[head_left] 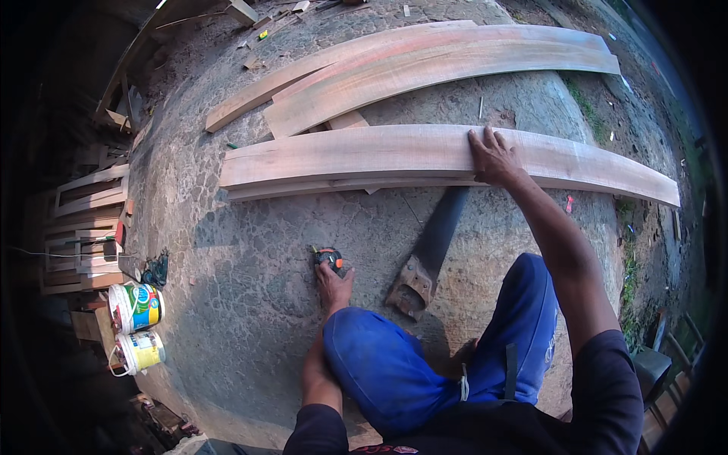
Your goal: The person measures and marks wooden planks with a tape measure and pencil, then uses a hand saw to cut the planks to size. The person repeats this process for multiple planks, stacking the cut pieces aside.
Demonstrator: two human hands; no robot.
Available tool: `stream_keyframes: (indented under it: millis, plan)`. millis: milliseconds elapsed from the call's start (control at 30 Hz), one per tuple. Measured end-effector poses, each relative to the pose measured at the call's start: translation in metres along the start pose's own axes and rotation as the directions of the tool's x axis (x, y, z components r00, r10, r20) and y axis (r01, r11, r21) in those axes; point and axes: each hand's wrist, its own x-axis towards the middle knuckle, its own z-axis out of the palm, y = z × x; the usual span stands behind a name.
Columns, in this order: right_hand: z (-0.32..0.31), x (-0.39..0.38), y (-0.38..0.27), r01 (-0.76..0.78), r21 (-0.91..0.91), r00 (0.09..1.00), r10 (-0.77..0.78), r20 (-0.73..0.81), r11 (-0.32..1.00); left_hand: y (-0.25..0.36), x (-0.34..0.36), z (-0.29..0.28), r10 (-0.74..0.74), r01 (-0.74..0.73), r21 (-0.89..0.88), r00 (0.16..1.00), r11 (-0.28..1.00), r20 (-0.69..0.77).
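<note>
Low over the concrete, my left hand is closed around a black and orange tape measure. My right hand rests with its fingers spread across a long pale wooden plank, which lies crosswise ahead of me. Directly beneath that plank shows the edge of another board. A handsaw lies between my hands; its worn handle points toward me and the far end of its blade reaches the near edge of the stacked boards.
Beyond the stack, several more planks lie on the cracked concrete floor. Two paint buckets stand at the left, near wooden frames. Wood scraps lie at the far left. A small pink item is right of the saw.
</note>
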Motion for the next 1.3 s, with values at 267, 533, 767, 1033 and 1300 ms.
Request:
stream_keyframes:
  millis: [267, 533, 767, 1033, 1300]
  plan:
    - [0.164, -0.132, -0.138, 0.479, 0.263, 0.869, -0.411, -0.275, 0.837, 0.0, 0.036, -0.005, -0.012, 0.012, -0.006, 0.998, 1.0, 0.056]
    - [0.236, -0.182, -0.201, 0.508, 0.269, 0.726, -0.575, 0.378, 0.818, -0.068, 0.019, -0.013, 0.034, 0.09, -0.705, 0.987, 0.704, 0.159]
    - [0.178, -0.176, -0.198, 0.3, 0.524, 0.715, -0.551, 0.43, 0.797, 0.005, 0.001, -0.164, -0.006, 0.309, -0.951, 0.951, -0.003, 0.309]
    - [0.045, -0.165, -0.176, 0.014, 0.939, 0.943, -0.307, -0.126, -0.344, 0.219, -0.09, -0.261, 0.706, -0.3, -0.812, 0.685, 0.501, 0.182]
    - [0.035, -0.19, -0.086, -0.25, 0.568, 0.951, -0.308, -0.006, -0.784, 0.304, -0.111, -0.196, 0.636, -0.324, -0.58, 0.6, 0.748, 0.485]
